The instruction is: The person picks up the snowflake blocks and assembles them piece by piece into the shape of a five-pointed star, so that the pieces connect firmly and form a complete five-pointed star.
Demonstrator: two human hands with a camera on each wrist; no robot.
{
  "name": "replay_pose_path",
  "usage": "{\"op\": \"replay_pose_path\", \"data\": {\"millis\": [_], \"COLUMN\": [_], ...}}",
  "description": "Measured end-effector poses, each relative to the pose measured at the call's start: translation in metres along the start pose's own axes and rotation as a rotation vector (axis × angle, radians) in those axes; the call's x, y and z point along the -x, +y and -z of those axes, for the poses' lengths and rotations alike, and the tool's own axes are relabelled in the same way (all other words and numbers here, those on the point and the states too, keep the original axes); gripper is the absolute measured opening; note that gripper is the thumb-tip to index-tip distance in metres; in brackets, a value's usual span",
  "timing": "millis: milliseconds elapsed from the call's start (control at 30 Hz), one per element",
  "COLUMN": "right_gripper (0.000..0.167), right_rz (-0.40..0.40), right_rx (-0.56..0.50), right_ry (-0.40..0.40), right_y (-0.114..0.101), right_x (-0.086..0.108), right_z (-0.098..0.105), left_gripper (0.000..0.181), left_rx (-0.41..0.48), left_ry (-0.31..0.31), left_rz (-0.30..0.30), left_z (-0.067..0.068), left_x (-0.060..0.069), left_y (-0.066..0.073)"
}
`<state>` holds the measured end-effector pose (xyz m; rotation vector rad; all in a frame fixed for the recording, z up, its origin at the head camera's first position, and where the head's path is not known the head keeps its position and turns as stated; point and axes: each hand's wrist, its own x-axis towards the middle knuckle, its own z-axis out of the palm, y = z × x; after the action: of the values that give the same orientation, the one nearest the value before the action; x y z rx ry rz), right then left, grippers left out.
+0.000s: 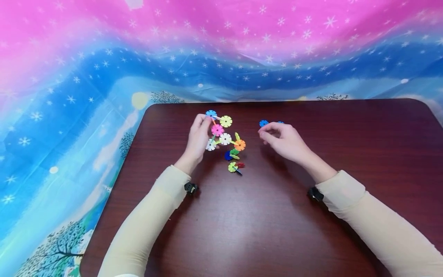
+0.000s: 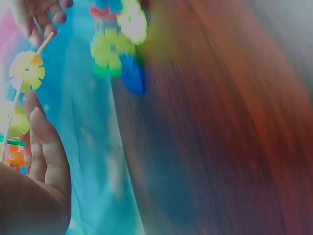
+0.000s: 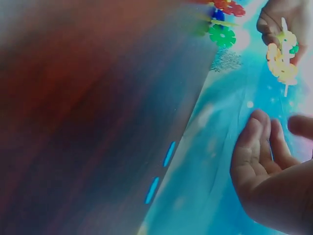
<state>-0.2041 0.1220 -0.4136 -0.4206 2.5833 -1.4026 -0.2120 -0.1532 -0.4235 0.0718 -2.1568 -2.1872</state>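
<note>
My left hand (image 1: 199, 138) grips a joined cluster of notched plastic snowflake discs off the tabletop. A pink disc (image 1: 217, 130), a yellow disc (image 1: 226, 121), a white disc (image 1: 225, 139) and an orange disc (image 1: 240, 145) show in it. Some of the gripping fingers are hidden by the discs. Opposite, my right hand (image 1: 288, 142) hovers with its fingers loosely bent and nothing between them, as the right wrist view shows. Just beyond its fingertips in the head view lies a blue disc (image 1: 263, 123), with a second one partly hidden behind the hand.
A joined dark blue disc (image 1: 228, 155) and green disc (image 1: 234, 151) are nearer me than the held cluster. Closer still is a small group with a yellow-green disc (image 1: 233, 167) and a red one. The brown table (image 1: 263, 231) ends at a snowflake-patterned cloth (image 1: 214, 73).
</note>
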Motion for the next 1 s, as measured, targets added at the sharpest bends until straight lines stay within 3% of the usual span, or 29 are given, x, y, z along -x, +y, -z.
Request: {"op": "replay_pose_path", "data": {"millis": [167, 300, 400, 533, 767, 1000], "right_gripper": [0.026, 0.033, 0.042, 0.039, 0.03, 0.028], "right_rz": [0.073, 0.126, 0.118, 0.072, 0.014, -0.029], "right_rx": [0.282, 0.455, 0.566, 0.656, 0.656, 0.443], "right_ry": [-0.158, -0.245, -0.284, -0.327, -0.374, -0.371], "right_y": [-0.011, -0.023, -0.029, -0.035, -0.037, -0.022], "right_x": [-0.016, -0.028, -0.036, -0.041, -0.047, -0.049], "right_z": [-0.018, -0.038, -0.052, -0.066, -0.076, -0.065], "left_gripper": [0.021, 0.02, 0.02, 0.022, 0.021, 0.021], "left_rx": [0.045, 0.045, 0.027, -0.005, -0.026, -0.012], "left_ry": [0.045, 0.073, 0.1, 0.135, 0.149, 0.112], "left_rz": [0.018, 0.035, 0.041, 0.023, 0.013, 0.022], "left_z": [0.021, 0.031, 0.036, 0.041, 0.045, 0.043], "left_x": [-0.008, -0.012, -0.014, -0.016, -0.017, -0.014], "left_y": [-0.003, -0.009, -0.012, -0.013, -0.015, -0.015]}}
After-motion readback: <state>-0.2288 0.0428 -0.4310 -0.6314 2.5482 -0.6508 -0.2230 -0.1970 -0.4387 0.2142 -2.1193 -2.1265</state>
